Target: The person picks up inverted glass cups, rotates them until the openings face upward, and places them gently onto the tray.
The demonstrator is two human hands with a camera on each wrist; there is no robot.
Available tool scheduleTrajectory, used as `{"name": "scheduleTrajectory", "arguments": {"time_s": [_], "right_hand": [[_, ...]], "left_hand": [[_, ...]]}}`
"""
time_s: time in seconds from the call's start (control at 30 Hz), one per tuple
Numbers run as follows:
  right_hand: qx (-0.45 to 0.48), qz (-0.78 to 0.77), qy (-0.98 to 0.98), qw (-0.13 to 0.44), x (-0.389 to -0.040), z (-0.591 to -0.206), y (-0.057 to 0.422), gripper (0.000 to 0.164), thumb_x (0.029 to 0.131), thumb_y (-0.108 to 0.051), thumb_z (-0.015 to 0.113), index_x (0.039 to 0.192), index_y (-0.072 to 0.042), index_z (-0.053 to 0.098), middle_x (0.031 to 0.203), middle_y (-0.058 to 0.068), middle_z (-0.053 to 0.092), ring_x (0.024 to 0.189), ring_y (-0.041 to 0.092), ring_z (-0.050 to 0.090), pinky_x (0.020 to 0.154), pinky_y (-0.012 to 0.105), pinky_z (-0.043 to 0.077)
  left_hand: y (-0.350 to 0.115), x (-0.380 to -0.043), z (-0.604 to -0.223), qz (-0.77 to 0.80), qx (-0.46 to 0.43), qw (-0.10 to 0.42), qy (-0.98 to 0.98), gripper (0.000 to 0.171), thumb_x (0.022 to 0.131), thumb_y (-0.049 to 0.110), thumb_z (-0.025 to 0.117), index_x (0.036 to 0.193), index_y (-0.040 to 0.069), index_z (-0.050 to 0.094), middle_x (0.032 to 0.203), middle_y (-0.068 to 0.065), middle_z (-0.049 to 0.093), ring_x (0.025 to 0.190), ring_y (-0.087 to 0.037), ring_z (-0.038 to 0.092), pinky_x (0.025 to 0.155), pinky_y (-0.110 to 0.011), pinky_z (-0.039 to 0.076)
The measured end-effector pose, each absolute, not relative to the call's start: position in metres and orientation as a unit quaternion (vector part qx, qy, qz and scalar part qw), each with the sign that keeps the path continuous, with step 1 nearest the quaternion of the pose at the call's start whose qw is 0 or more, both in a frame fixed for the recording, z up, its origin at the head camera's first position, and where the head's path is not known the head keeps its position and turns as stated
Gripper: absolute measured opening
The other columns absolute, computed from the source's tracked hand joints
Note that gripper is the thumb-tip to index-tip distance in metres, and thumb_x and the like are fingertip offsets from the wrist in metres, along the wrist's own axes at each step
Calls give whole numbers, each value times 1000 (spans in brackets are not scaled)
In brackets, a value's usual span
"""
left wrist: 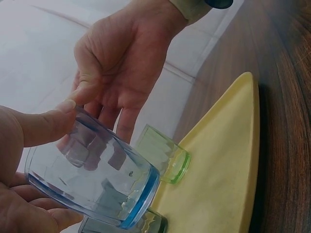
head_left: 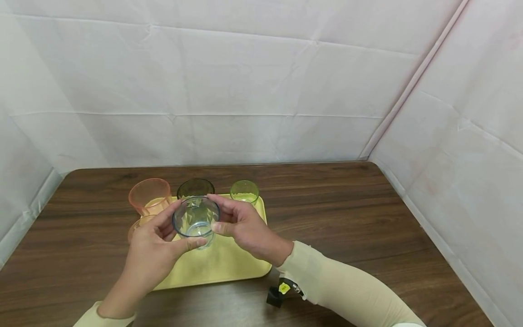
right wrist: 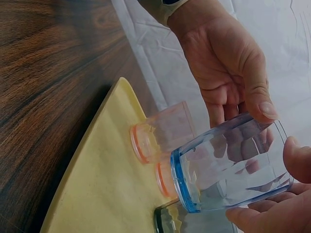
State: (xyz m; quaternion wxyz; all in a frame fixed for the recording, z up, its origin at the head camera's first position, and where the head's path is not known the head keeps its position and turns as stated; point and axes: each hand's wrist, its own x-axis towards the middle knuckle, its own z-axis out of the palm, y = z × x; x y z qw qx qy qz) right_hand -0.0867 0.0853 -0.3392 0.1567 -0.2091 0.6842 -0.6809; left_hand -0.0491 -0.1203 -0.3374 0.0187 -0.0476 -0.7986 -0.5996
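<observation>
Both hands hold a clear, blue-tinted drinking glass (head_left: 195, 219) above a yellow tray (head_left: 229, 261). My left hand (head_left: 153, 254) grips it from the left, thumb near the front of the rim. From the other side my right hand (head_left: 250, 225) grips it, its thumb also on the rim. Seen from the left wrist, the glass (left wrist: 104, 170) is tilted, its thick blue base pointing at the tray. In the right wrist view, orange glasses (right wrist: 163, 131) and a dark glass (right wrist: 170, 218) stand on the tray behind it.
A larger orange glass (head_left: 148, 197) and a smaller amber one (head_left: 135, 225), partly hidden by my left hand, stand on the tray's left. A dark glass (head_left: 195, 185) is at the back, a green glass (head_left: 244, 191) at back right. White sheeting (head_left: 261, 81) borders the brown wooden table (head_left: 335, 213).
</observation>
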Motion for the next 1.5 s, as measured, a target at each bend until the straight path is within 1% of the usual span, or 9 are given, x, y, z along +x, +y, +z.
{"name": "scheduleTrajectory", "arguments": {"time_s": [0.13,0.37,0.63,0.83,1.03,1.27,1.5], "right_hand": [[-208,-680,684,160,-88,-340,85,62,99,12,57,157,1,41,155,29,50,140,41,56,110,36,55],[-206,-687,677,164,-86,-341,86,62,99,13,57,157,1,41,156,28,50,141,49,51,110,37,55],[-201,-684,681,164,-88,-345,85,63,98,13,57,158,0,42,156,28,49,140,43,55,109,36,55],[-202,-680,685,166,-88,-347,86,63,99,12,57,158,0,41,157,27,49,140,46,54,109,36,56],[-199,-682,684,166,-87,-347,85,64,98,13,57,158,0,40,157,26,49,142,49,51,109,36,55],[-201,-687,677,169,-87,-348,84,65,97,15,57,158,3,40,160,26,46,143,49,48,110,36,54],[-198,-692,673,170,-86,-349,84,64,96,16,56,157,4,40,158,28,47,143,49,49,109,36,55]], "left_hand": [[-120,-49,-338,-604,-45,12,-796,98,75,11,94,158,1,42,154,-21,54,138,-29,56,96,-6,51],[-120,-49,-341,-607,-41,9,-794,99,75,11,95,158,2,42,154,-19,55,138,-27,56,96,-6,51],[-120,-49,-343,-610,-38,4,-792,99,76,11,94,158,2,40,156,-18,53,139,-27,55,96,-6,51],[-120,-48,-343,-608,-30,-1,-794,99,76,12,94,159,3,40,158,-14,52,140,-25,53,97,-6,50],[-119,-48,-345,-613,-29,3,-789,99,75,9,94,158,3,41,157,-17,52,140,-27,53,97,-6,50],[-119,-47,-346,-607,-32,8,-794,100,74,10,95,158,1,41,158,-16,52,141,-27,53,99,-7,48],[-119,-47,-348,-617,-25,-3,-787,99,75,8,94,158,2,40,160,-16,49,143,-27,51,99,-7,48]]}}
